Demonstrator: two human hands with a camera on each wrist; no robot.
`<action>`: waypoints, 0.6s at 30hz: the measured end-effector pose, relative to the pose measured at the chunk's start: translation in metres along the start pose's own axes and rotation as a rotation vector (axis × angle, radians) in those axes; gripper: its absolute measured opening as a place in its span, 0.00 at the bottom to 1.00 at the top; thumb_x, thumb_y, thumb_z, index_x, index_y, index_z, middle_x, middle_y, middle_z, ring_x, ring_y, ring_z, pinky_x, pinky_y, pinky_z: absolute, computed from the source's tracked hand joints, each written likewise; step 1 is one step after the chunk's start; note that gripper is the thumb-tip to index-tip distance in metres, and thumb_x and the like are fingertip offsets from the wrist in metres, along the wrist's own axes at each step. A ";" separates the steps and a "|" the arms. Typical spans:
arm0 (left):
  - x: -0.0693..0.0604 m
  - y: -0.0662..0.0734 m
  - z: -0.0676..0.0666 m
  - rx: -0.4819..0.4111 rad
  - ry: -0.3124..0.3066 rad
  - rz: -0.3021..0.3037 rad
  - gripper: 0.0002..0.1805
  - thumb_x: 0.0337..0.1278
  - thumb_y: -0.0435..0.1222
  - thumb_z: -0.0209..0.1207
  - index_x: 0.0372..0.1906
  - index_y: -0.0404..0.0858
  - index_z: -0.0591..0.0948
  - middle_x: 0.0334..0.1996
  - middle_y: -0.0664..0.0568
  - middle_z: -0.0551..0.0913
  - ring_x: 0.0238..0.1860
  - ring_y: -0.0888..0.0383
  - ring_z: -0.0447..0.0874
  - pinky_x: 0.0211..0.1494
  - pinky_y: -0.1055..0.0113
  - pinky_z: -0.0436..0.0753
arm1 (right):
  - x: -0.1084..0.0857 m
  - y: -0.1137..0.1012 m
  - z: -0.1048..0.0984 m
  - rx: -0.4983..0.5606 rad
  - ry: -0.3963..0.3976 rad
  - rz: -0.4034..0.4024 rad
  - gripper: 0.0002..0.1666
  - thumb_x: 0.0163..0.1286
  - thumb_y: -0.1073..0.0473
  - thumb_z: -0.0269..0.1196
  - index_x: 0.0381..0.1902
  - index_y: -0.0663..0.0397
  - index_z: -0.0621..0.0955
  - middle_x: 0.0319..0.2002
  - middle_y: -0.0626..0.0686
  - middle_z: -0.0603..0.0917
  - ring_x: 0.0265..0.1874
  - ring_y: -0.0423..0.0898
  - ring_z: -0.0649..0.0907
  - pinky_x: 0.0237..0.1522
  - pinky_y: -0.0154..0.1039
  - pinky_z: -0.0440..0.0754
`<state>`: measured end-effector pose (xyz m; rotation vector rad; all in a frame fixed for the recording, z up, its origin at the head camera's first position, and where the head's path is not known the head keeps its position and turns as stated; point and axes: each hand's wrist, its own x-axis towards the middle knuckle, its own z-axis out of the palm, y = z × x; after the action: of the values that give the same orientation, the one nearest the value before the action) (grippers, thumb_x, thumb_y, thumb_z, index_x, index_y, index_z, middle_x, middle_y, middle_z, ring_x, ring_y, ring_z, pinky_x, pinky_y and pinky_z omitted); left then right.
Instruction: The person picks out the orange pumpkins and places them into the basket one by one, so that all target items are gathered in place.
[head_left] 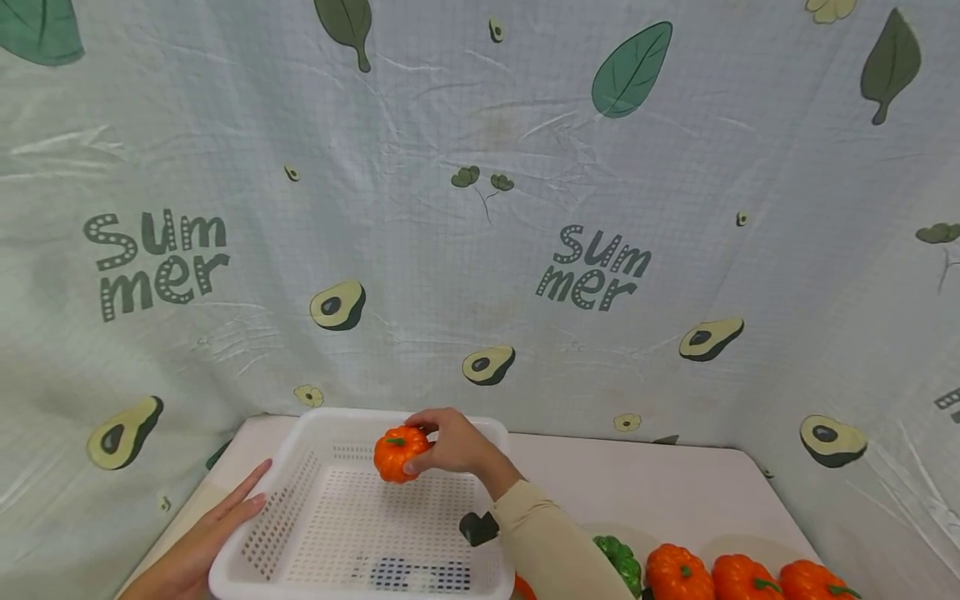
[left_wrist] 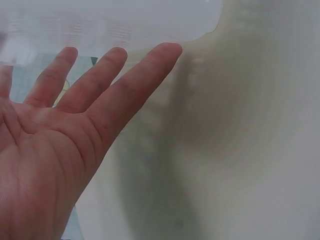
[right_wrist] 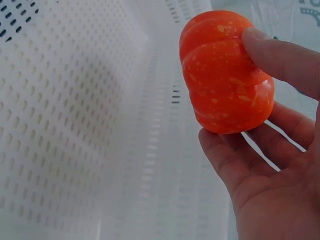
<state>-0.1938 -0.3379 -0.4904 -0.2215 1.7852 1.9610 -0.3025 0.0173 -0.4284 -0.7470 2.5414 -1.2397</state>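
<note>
An orange toy pumpkin [head_left: 396, 458], squat and ribbed, with a green stem and paler flecks on its glossy skin, is held above the far part of the basket [head_left: 352, 517]. The right hand [head_left: 453, 446] has its grip clamped on the pumpkin, thumb on one side and fingers on the other. The basket is white plastic, rounded at the corners, its floor and walls pierced with small slots; dark blue shows through holes at its near end. Left of the basket, the left hand [head_left: 228, 521] has its grip apart, fingers straight at the outer wall; whether they touch, I cannot tell. Right of the basket, a glossy green vegetable [head_left: 621, 560] and three orange pumpkins [head_left: 741, 578] line the pale counter [head_left: 637, 475]. Behind the basket hangs wrinkled printed cloth [head_left: 420, 183].
</note>
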 end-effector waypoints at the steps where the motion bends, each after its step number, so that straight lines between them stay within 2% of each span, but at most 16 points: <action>1: 0.000 0.000 0.000 0.000 0.005 -0.001 0.46 0.76 0.61 0.49 0.82 0.71 0.32 0.86 0.40 0.33 0.66 0.43 0.80 0.62 0.32 0.82 | 0.001 0.000 0.001 0.004 0.001 0.001 0.33 0.57 0.60 0.79 0.61 0.53 0.84 0.56 0.50 0.87 0.51 0.43 0.82 0.53 0.35 0.86; 7: 0.001 0.000 0.003 0.000 0.038 -0.009 0.47 0.74 0.63 0.51 0.82 0.73 0.33 0.86 0.41 0.36 0.67 0.39 0.80 0.61 0.32 0.82 | 0.008 0.001 0.011 0.026 0.012 0.012 0.33 0.56 0.59 0.80 0.61 0.53 0.85 0.56 0.50 0.88 0.50 0.43 0.82 0.52 0.35 0.87; 10: 0.002 0.001 0.005 0.022 0.078 -0.008 0.48 0.73 0.63 0.52 0.83 0.71 0.34 0.86 0.40 0.39 0.67 0.37 0.79 0.60 0.33 0.84 | 0.011 0.001 0.016 0.035 0.014 0.021 0.33 0.56 0.59 0.80 0.61 0.53 0.85 0.55 0.50 0.88 0.50 0.43 0.82 0.53 0.37 0.87; 14: 0.004 0.002 0.008 0.056 0.147 -0.012 0.50 0.70 0.63 0.55 0.84 0.68 0.36 0.86 0.38 0.43 0.69 0.30 0.76 0.57 0.35 0.86 | 0.013 0.001 0.022 0.032 0.020 0.040 0.34 0.57 0.58 0.80 0.62 0.53 0.84 0.56 0.51 0.87 0.51 0.44 0.82 0.54 0.39 0.88; 15: 0.005 0.002 0.009 0.066 0.151 -0.010 0.50 0.71 0.63 0.55 0.84 0.67 0.36 0.86 0.38 0.43 0.71 0.28 0.73 0.57 0.36 0.86 | 0.014 0.001 0.023 0.033 0.023 0.046 0.34 0.57 0.58 0.80 0.63 0.53 0.84 0.56 0.51 0.87 0.51 0.45 0.82 0.54 0.39 0.88; 18: 0.005 0.002 0.007 0.079 0.127 -0.001 0.48 0.74 0.62 0.52 0.84 0.65 0.34 0.86 0.37 0.41 0.69 0.30 0.75 0.57 0.36 0.86 | 0.015 0.001 0.027 0.045 0.032 0.057 0.35 0.56 0.58 0.80 0.63 0.53 0.84 0.55 0.51 0.87 0.50 0.45 0.82 0.54 0.41 0.88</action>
<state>-0.1972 -0.3298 -0.4897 -0.3274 1.9372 1.9093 -0.3046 -0.0091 -0.4455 -0.6453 2.5322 -1.2964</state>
